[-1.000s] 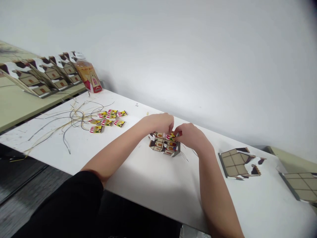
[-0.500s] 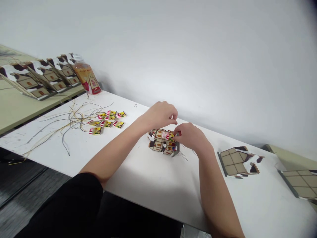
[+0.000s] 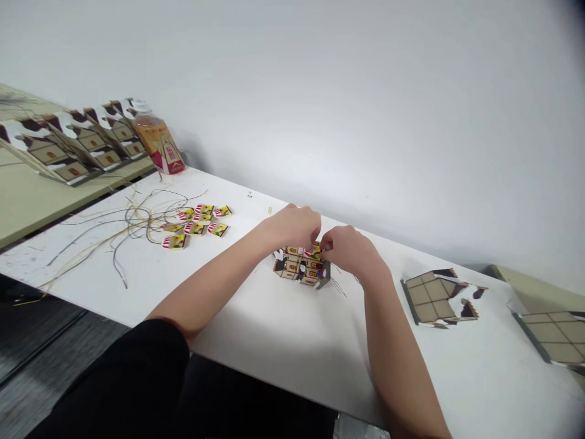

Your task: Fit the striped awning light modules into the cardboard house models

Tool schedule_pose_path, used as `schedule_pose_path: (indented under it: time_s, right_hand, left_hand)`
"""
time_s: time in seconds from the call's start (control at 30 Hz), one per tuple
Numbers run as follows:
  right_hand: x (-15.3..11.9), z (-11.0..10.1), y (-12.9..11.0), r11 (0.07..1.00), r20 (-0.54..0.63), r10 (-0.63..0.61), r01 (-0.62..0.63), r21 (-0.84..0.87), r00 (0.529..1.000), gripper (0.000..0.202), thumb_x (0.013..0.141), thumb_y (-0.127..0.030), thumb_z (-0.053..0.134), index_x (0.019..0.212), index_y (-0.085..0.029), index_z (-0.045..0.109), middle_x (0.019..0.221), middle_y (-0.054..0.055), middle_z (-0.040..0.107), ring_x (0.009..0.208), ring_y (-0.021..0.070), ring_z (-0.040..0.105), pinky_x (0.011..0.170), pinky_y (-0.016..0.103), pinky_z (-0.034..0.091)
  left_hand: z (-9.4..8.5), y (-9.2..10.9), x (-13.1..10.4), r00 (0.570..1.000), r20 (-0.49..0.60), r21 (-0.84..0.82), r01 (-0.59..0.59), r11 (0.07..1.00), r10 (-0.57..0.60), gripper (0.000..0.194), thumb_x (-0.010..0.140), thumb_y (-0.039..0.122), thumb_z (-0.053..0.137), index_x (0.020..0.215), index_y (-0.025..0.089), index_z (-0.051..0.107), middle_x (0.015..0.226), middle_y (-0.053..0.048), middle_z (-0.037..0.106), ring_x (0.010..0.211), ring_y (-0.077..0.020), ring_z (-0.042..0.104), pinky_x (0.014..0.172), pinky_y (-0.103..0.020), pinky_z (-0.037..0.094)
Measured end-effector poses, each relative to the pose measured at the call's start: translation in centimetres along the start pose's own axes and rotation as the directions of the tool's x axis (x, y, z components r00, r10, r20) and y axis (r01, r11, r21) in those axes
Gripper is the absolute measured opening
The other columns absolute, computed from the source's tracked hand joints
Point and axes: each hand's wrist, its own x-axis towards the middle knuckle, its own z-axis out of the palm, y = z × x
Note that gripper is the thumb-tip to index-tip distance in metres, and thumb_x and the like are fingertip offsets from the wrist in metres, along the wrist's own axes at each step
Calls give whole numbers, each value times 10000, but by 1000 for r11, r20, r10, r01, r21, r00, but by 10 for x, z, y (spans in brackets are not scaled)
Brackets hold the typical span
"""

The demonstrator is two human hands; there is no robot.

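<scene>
Fingers of the bare left hand [image 3: 296,225] curl downward, tips hidden; I cannot tell whether they pinch anything. Far left, beige model houses with snowy brown roofs [image 3: 50,149] stand in a row on a pale green table [image 3: 25,201], beside an orange-and-red, white-capped bottle [image 3: 162,146]. Next, thin black and yellowish wires [image 3: 148,221] sprawl across a white tabletop [image 3: 256,329] towards small yellow, red-striped pieces [image 3: 194,228]. Mid-table lies a beige, many-windowed small house [image 3: 292,267], on the near side of the fingertips, its long axis running left to right. One yellow, red-striped piece [image 3: 312,253] sits at its far side between both hands. The right hand [image 3: 354,249] looks nearer that piece, thumb and forefinger close together at its right edge; whether they grip it is unclear. Farther right lie two grey-edged house shells [image 3: 429,299].
</scene>
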Motion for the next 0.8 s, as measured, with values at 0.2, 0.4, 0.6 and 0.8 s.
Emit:
schedule_pose_path:
  time_s: [0.2,0.4,0.6,0.8]
  right_hand:
    - [6,1,4,999,44,0,-2,54,999,101,690,-202,617,755,-233,688,794,8,663,619,131,531,512,253,351]
    - [10,1,9,995,88,-14,5,95,996,75,685,-253,639,745,-237,682,733,-6,656,608,130,535,519,261,364]
    - [10,1,8,999,98,-28,25,39,995,85,701,-243,614,745,-247,687,753,-3,660,639,134,542,545,264,352]
    - [9,1,7,999,96,-34,33,11,995,117,702,-198,574,733,-254,672,777,-17,661,670,133,543,545,259,338]
  left_hand:
    - [3,1,5,991,91,-59,102,993,-96,214,672,304,673,854,210,736,966,-86,683,773,-185,617,759,-323,489]
    - [-1,4,2,978,127,-95,179,979,-167,262,676,328,680,905,211,727,1062,-98,667,793,-175,611,745,-310,495]
    - [3,-3,2,979,137,-150,170,974,-150,273,684,407,683,892,239,731,1023,-84,661,807,-180,611,770,-328,498]
    - [8,-13,4,977,159,-191,173,966,-144,281,661,441,675,879,273,736,1046,-70,654,772,-192,610,701,-333,497]
